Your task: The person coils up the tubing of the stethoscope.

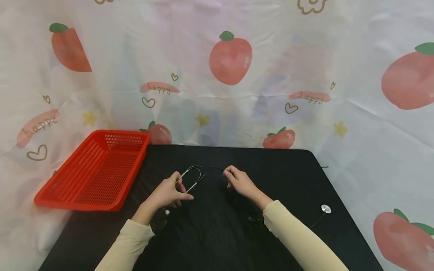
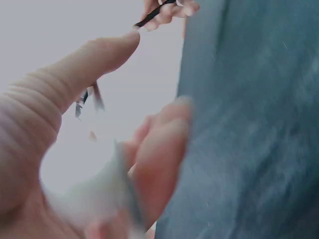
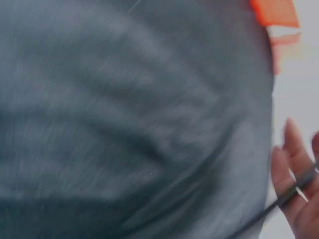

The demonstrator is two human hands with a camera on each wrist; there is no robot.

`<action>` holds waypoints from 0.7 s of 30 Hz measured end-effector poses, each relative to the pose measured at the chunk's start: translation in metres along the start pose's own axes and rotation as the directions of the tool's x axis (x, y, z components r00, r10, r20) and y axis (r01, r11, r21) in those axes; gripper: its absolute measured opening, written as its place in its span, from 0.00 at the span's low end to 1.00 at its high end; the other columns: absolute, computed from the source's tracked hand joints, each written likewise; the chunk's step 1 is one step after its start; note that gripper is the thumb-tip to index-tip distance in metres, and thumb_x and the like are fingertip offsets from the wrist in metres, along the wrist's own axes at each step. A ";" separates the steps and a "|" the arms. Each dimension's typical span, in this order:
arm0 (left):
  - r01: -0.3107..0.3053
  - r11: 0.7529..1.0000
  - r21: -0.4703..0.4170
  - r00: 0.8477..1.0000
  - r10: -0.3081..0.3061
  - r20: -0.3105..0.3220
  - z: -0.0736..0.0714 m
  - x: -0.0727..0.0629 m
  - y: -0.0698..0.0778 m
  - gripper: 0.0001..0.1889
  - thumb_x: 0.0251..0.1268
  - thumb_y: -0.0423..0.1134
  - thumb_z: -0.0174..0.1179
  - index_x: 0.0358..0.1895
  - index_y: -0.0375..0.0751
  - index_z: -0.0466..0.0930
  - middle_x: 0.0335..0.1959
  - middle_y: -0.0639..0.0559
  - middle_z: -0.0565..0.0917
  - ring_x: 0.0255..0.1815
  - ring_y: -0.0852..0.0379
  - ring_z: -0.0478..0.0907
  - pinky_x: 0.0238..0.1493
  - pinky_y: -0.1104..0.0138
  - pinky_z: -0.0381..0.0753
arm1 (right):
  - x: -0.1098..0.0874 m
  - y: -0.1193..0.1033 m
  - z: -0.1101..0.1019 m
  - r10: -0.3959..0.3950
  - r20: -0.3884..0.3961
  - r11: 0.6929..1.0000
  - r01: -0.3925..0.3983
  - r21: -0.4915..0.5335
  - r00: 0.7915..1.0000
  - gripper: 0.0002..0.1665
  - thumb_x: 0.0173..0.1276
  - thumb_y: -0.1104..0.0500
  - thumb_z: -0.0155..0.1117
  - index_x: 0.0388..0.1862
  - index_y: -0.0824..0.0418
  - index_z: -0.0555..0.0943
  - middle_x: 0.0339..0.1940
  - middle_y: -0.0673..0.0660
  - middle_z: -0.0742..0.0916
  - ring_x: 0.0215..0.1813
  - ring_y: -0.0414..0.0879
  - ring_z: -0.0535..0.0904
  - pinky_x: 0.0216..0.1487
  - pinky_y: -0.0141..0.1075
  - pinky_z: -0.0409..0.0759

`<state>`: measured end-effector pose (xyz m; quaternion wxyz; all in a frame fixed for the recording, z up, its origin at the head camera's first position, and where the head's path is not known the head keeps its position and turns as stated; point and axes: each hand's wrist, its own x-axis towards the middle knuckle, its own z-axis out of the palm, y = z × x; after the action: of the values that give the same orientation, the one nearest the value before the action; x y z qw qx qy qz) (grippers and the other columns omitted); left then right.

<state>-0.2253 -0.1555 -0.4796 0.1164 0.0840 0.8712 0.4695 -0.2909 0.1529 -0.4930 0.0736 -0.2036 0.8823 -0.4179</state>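
A stethoscope's metal ear tubes [image 1: 194, 183] loop out from my left hand [image 1: 171, 191], which grips them left of the table's middle. One pale ear tip [image 1: 166, 211] hangs below that palm. In the left wrist view, a large blurred white ear tip [image 2: 82, 174] sits between the left thumb and the curled fingers. To the right, my right hand [image 1: 240, 181] pinches the stethoscope's black tubing [image 1: 214, 168] with bent fingers. The round silver chest piece [image 1: 326, 209] lies at the table's right side, and the tubing between is partly hidden by the right forearm.
A red perforated plastic basket [image 1: 132, 180] stands at the table's left back corner. The table [image 1: 210, 233] has a black cover. A pale curtain [image 1: 190, 49] printed with fruit hangs behind and beside it.
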 end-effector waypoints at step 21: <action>-0.118 0.984 0.132 0.993 0.120 -0.009 -0.003 -0.036 0.071 0.18 0.63 0.33 0.71 0.39 0.39 0.65 0.23 0.56 0.85 0.19 0.56 0.84 0.23 0.65 0.79 | -0.067 -0.110 -0.075 -0.764 0.090 0.514 0.688 -0.513 0.638 0.15 0.66 0.62 0.75 0.50 0.51 0.88 0.44 0.47 0.83 0.39 0.40 0.78 0.41 0.33 0.76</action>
<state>-0.1893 -0.1283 -0.4136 0.0751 0.1393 0.8945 0.4182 -0.2203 0.1715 -0.3628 -0.2293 -0.5343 0.7938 -0.1782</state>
